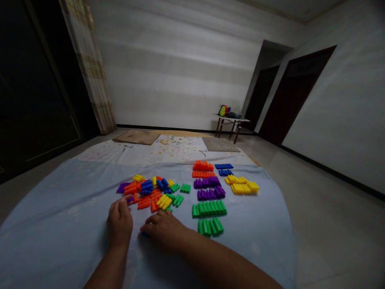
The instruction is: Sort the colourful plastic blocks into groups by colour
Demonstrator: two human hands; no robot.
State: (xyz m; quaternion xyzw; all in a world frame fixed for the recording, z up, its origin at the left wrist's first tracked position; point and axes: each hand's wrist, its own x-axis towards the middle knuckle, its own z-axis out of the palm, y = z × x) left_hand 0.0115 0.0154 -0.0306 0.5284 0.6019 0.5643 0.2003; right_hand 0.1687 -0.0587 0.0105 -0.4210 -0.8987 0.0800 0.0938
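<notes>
Nearest to us, our right forearm ran in from the lower right of the frame; at lower centre our right hand lay palm down, fingers bent over a dark blue piece that they mostly hid, and we could not tell whether it was gripped or merely covered; left of that, our left hand was loosely curled, fingertips at a purple piece, and again we could not tell whether it was grasped. Just above the hands, left of centre, we had a mixed pile of short, rounded plastic pieces in bright orange, blue, yellow, green and purple, many lying side by side like little ribbed rafts; right of centre, the colours lay sorted, orange rows uppermost, purple rows below them and green rows lowest; farther right we saw blue rows, slim and dark, above chunkier yellow rows; everything here rested on a pale blue cloth.
</notes>
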